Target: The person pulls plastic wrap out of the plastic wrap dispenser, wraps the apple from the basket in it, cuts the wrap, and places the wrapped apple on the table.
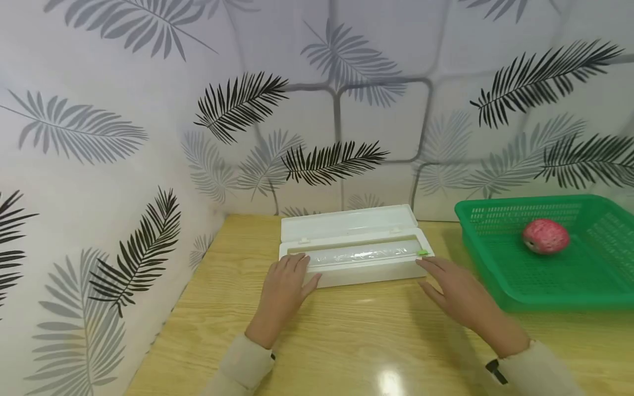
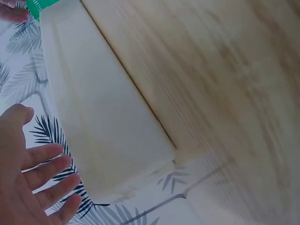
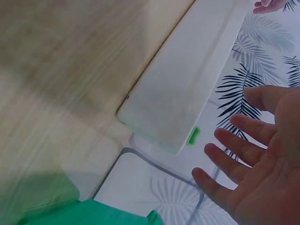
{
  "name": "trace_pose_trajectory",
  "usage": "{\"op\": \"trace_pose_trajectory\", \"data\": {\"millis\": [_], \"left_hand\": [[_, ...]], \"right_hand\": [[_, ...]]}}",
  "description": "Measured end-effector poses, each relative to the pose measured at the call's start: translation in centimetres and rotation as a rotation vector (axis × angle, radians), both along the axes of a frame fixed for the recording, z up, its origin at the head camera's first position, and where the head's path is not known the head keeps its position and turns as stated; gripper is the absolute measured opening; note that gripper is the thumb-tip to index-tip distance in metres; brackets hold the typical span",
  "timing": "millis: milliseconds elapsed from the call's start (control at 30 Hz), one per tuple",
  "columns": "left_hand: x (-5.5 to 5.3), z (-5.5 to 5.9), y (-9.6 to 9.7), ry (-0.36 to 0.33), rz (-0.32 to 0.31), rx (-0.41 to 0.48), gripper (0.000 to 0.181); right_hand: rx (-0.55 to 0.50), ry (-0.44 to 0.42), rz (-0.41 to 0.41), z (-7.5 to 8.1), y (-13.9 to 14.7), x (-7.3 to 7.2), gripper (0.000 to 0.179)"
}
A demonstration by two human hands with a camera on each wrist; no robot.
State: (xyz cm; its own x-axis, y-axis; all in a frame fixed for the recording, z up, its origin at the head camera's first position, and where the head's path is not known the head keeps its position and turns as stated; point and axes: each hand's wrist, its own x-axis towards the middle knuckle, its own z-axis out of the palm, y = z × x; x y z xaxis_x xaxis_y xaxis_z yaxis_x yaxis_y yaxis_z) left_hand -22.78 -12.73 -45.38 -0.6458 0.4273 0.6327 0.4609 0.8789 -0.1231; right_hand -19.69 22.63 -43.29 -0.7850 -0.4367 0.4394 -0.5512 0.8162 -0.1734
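Observation:
A white cling film dispenser point(image 1: 371, 276) lies on the wooden table with its lid point(image 1: 349, 223) raised at the back. Inside it, a clear roll of cling film point(image 1: 364, 253) runs along its length. The small green slider point(image 1: 422, 253) sits at the front right corner. My left hand point(image 1: 284, 286) is at the dispenser's left front end, fingers extended over its edge. At the right front corner, my right hand point(image 1: 458, 291) reaches close to the slider with straight, relaxed fingers. Both wrist views show spread fingers beside the box, gripping nothing.
To the right stands a green plastic basket point(image 1: 559, 301) holding a pinkish-red oval fruit point(image 1: 546, 236). A wall covering point(image 1: 307, 121) with leaf patterns rises directly behind the table and along its left side. Bare wood point(image 1: 356, 330) lies in front of the dispenser.

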Motion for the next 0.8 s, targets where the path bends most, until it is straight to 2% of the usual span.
{"op": "trace_pose_trajectory", "data": {"millis": [233, 367, 467, 633, 800], "left_hand": [[-0.7, -0.3, -0.7, -0.034, -0.006, -0.006, 0.045], [-1.2, -0.8, -0.8, -0.058, -0.017, 0.021, 0.045], [-1.5, -0.9, -0.7, -0.081, -0.024, 0.044, 0.044], [-2.1, -0.3, -0.6, -0.114, -0.008, 0.027, 0.036], [-2.6, 0.9, -0.7, -0.187, 0.000, 0.015, 0.025]], "right_hand": [[0.017, -0.038, 0.064, 0.2, -1.9, -3.7, 0.041], [0.020, -0.006, 0.088, -0.6, -2.7, -5.3, 0.040], [0.018, -0.015, 0.080, -1.2, -3.0, -6.0, 0.039], [0.024, -0.087, 0.037, -1.4, -3.5, -6.8, 0.037], [0.026, -0.169, 0.052, -0.8, -3.9, -7.9, 0.036]]}}
